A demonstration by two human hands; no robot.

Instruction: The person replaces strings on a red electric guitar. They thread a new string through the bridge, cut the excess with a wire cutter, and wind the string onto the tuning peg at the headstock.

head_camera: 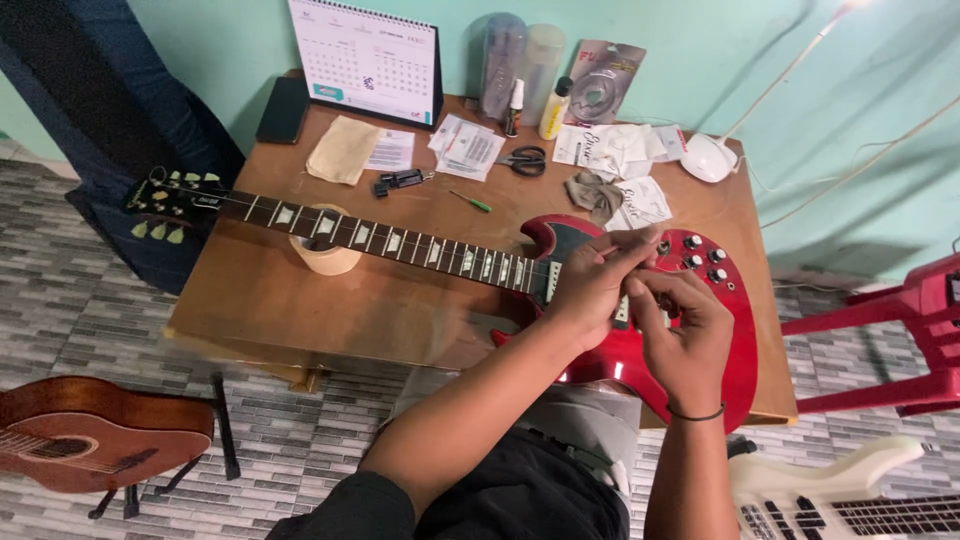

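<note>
Bending in from the near edge of the table (300,300), both arms reach over the body of a red guitar (735,345); the guitar lies flat along the tabletop, its body at the right end near the front edge and its neck (390,240) running left; the top of the neck, with its pegs (165,205), sticks out past the left edge; a roll of tape (330,252) sits under the neck and holds it up.

The left hand (590,285) is above the spot where the neck meets the body; its fingers are curled and its fingertips are pinched together, pointing right; I cannot tell what is between them, it is too thin to see.

The right hand (685,335) is just beside the left hand, close to touching it; its fingers are bent in too, with the tips up near the left fingertips; a dark band goes round its wrist; it covers the middle of the guitar body.

Four knobs (700,255) show on the body just past the hands.

Along the far edge lie scissors (525,160), a yellow cloth (342,150), paper packets (615,150), small bottles (553,110) and a calendar (365,60).
</note>
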